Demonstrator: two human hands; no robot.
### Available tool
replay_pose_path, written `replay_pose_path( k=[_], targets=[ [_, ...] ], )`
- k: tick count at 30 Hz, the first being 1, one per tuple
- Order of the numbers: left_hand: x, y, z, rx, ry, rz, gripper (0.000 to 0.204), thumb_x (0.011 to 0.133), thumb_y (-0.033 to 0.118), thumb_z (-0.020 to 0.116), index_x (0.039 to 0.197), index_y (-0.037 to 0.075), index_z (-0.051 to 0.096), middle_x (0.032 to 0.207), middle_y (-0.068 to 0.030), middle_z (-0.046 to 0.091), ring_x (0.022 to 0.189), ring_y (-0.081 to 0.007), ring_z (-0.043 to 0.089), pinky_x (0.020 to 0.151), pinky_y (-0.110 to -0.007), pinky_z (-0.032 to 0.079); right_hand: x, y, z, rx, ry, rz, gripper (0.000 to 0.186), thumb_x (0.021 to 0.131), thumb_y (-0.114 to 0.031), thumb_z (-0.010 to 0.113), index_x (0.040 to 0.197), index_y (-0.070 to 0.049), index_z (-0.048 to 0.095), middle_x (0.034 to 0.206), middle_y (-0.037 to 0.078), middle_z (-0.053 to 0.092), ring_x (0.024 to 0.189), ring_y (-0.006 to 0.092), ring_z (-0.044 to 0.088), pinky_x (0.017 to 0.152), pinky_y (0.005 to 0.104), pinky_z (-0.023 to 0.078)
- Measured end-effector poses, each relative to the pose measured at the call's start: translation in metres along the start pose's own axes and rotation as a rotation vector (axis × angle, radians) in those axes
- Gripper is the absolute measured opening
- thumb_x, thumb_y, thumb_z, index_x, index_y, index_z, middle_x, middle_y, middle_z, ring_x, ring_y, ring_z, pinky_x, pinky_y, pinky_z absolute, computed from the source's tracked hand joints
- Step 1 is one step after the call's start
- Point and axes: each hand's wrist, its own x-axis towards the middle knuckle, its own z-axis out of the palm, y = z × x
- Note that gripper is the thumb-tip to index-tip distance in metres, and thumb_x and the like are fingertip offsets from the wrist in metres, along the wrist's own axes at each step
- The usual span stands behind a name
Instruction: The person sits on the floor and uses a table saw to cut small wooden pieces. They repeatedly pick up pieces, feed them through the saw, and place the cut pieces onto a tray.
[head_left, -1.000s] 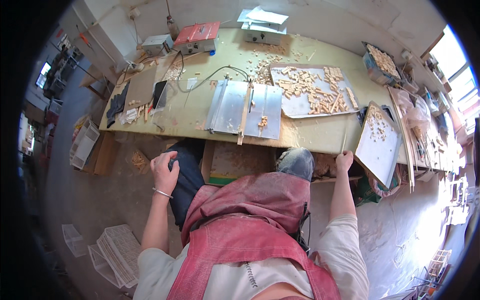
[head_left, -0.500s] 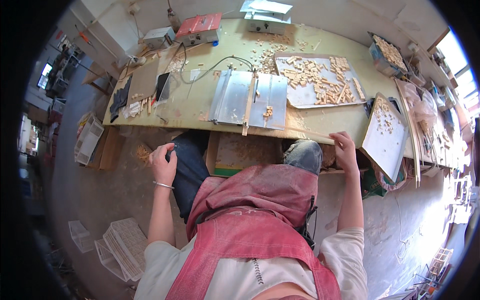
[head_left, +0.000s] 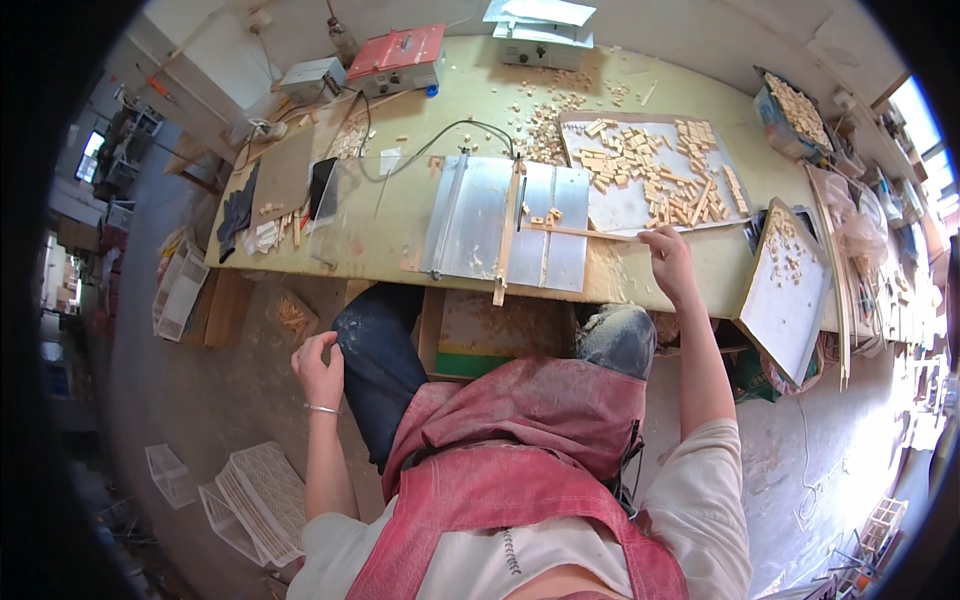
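My right hand (head_left: 668, 260) pinches the right end of a thin wooden strip (head_left: 585, 232) at the front of the bench. The strip's other end lies across a metal saw plate (head_left: 470, 225), close to an upright wooden bar (head_left: 508, 245) fixed on it. Several small cut wood pieces (head_left: 546, 217) sit on the plate just behind the strip. Off the bench, my left hand (head_left: 320, 370) hangs beside my left knee, its fingers loosely bent and apart, with nothing visible in it.
A tray (head_left: 735, 160) of small wood blocks lies right of the plate. Another tray (head_left: 790, 325) tilts at the bench's right edge. A full bin (head_left: 775, 122) stands far right. Red (head_left: 397, 52) and grey (head_left: 540, 52) control boxes line the back; a cable (head_left: 440, 130) crosses the bench.
My right hand has moved forward and left, bringing the strip from the bench's front edge onto the metal plate. My left hand has drawn back a little toward me. The view has shifted slightly.
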Motion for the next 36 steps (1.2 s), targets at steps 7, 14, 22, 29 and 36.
replay_pose_path(
  k=[7,14,22,29,36],
  targets=[
    [0.002,-0.017,0.004,0.012,-0.02,-0.063,0.016,0.089,0.008,0.07,0.104,0.009,0.073,0.107,-0.0053,0.074,0.108,-0.0249,0.067,0.109,-0.039,0.039,0.037,0.01,0.008,-0.068,-0.007,0.084,0.03,0.086,0.008,0.06,0.106,-0.003,0.079,0.093,0.016,0.069,0.085,0.0337,0.067,0.079,0.0418,0.052],
    [0.016,-0.01,0.01,-0.021,0.003,-0.047,0.014,0.09,0.007,0.069,0.102,0.009,0.073,0.106,-0.0053,0.073,0.107,-0.0249,0.067,0.106,-0.04,0.04,0.057,0.003,0.004,-0.169,0.219,0.102,0.03,0.096,0.002,0.057,0.123,-0.003,0.071,0.111,0.018,0.068,0.102,0.0364,0.066,0.089,0.0423,0.053],
    [0.046,0.012,0.028,-0.099,0.077,0.057,0.03,0.091,0.009,0.069,0.121,0.008,0.068,0.123,-0.009,0.067,0.118,-0.0287,0.062,0.11,-0.044,0.039,-0.062,0.05,-0.032,-0.312,0.464,0.384,0.028,0.098,0.001,0.057,0.123,0.001,0.069,0.109,0.02,0.067,0.104,0.0391,0.065,0.092,0.0448,0.052],
    [0.049,-0.009,0.06,-0.023,0.141,-0.004,0.053,0.095,0.016,0.071,0.144,0.007,0.054,0.15,-0.0147,0.048,0.133,-0.0336,0.053,0.116,-0.048,0.035,-0.113,0.087,-0.041,-0.538,0.432,0.528,0.033,0.09,-0.001,0.065,0.122,0.0,0.069,0.116,0.018,0.067,0.111,0.0395,0.064,0.098,0.0464,0.05],
    [0.047,-0.006,0.068,-0.042,0.051,-0.091,0.055,0.099,0.023,0.068,0.148,0.005,0.05,0.156,-0.0161,0.043,0.138,-0.0374,0.048,0.117,-0.05,0.035,0.021,0.034,0.006,-0.203,0.199,0.142,0.033,0.085,0.0,0.069,0.118,-0.002,0.071,0.117,0.017,0.069,0.112,0.0374,0.064,0.099,0.0444,0.051]
  ],
)
